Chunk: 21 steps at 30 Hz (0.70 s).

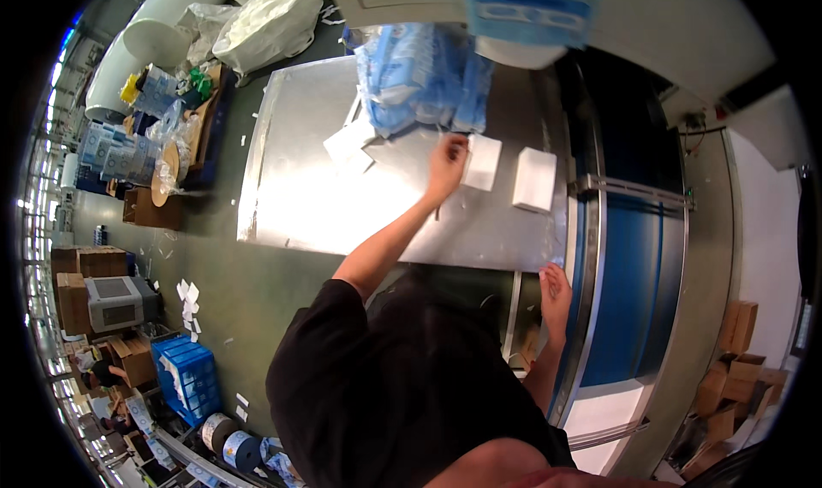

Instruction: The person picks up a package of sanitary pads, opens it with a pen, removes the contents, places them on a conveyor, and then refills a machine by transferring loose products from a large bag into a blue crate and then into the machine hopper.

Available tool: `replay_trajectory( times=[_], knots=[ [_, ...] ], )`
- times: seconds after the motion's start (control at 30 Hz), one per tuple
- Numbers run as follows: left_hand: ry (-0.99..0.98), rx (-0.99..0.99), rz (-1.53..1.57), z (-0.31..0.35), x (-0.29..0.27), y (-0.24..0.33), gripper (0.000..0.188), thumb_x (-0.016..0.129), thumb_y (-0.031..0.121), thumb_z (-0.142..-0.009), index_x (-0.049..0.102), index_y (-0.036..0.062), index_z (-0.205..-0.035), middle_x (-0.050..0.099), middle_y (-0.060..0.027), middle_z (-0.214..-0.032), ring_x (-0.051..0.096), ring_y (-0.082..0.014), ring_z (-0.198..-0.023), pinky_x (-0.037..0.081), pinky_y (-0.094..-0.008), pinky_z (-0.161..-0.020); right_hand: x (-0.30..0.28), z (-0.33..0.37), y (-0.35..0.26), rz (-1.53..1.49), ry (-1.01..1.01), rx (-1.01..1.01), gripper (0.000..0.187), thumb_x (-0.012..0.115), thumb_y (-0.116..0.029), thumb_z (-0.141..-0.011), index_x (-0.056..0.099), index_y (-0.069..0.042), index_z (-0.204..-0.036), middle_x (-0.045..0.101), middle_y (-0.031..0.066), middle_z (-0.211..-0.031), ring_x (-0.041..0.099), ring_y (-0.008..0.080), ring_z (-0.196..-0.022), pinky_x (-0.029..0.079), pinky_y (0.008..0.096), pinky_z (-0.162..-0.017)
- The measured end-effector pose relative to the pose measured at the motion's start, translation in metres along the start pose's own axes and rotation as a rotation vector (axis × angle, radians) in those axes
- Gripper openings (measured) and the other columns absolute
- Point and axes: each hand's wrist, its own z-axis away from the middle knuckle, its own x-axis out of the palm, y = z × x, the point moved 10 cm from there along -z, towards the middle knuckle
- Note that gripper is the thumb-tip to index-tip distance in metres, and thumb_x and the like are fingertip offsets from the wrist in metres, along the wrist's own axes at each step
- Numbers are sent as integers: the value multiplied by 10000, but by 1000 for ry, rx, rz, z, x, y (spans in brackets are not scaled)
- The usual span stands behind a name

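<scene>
My left hand (449, 156) is over the metal table, its fingers bent and smeared by motion. It is at the left edge of a white stack of folded sheets (484, 163), just below a pile of blue-and-white plastic packaging bags (411, 77). Whether the fingers grip anything is unclear. A second white stack (535, 180) stands to the right, apart from the first. Loose white sheets (349, 145) lie to the left of the hand. My right hand (555, 289) rests by the table's near right corner, fingers loosely apart, with nothing visible in it.
The metal table (317, 197) is in front of me. Along its right side runs a blue conveyor (629, 282) with metal rails. A blue crate (187, 378), cardboard boxes (94, 261) and large white sacks (270, 21) stand to the left. White scraps (188, 300) litter the floor.
</scene>
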Motion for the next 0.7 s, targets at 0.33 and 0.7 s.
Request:
replay_trajectory(
  times=[0.33, 0.7],
  knots=[
    [25, -273, -421, -195, -187, -101, 630, 802, 334, -820, 624, -43, -1292, 694, -236, -1204, 657, -402, -1129, 487, -468, -993, 208, -78, -115, -75, -259, -8, 345, 673, -113, -1030, 615, 22, -1342, 718, 133, -1201, 686, 191, -1125, 518, 342, -1032],
    [-378, 901, -636, -22, -68, 73, 137, 691, 166, -781, 644, 120, -902, 591, -70, -929, 627, -260, -895, 483, -411, -783, 283, -198, -176, -343, -71, -72, 431, 716, -177, -1009, 590, 50, -1354, 682, 133, -1252, 659, 189, -1138, 510, 323, -1000]
  ],
)
